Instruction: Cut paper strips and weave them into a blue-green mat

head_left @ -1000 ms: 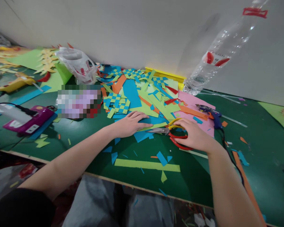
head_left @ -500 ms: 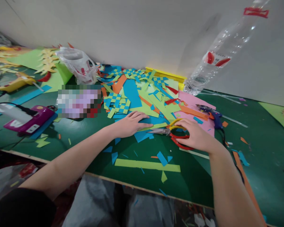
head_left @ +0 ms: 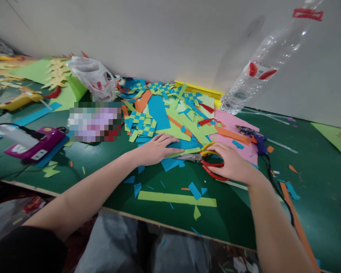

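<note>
Several woven pieces (head_left: 139,122) appeared finished; cutting at the strip (head_left: 192,151) seemed incomplete. Left hand (head_left: 155,150), fingers spread, held it flat; right hand (head_left: 233,162) gripped scissors (head_left: 198,157), fingers curled.

I see scissors (head_left: 198,157) with 1 yellow and 1 red handle loop, their metal blades pointing left. A narrow lime-green paper strip (head_left: 192,151) runs just beyond the scissors' blades, partly covered. Blue paper (head_left: 170,164) lies flat near the scissors' tip.
</note>
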Available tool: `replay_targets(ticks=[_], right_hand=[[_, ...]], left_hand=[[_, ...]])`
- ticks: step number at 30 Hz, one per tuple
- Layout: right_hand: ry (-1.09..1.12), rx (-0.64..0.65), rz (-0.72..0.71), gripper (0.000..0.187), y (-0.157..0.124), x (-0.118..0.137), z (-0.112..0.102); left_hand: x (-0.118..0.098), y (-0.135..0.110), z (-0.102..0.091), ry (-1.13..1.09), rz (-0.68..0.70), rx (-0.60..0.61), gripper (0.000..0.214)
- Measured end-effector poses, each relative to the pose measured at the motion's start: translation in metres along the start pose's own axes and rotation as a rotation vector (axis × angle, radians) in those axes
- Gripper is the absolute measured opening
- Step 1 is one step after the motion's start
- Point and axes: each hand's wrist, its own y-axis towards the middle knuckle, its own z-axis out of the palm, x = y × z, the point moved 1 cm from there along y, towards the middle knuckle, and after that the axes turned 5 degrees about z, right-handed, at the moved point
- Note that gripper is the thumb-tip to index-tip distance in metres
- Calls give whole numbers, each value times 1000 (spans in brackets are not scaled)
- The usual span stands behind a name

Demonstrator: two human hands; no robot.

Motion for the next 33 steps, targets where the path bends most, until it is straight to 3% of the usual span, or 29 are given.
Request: replay_targets(ticks=[33], right_hand=[[25,-17,-37,35,1,5,-3]], left_hand=[[0,0,0,-20,-12,5,51]])
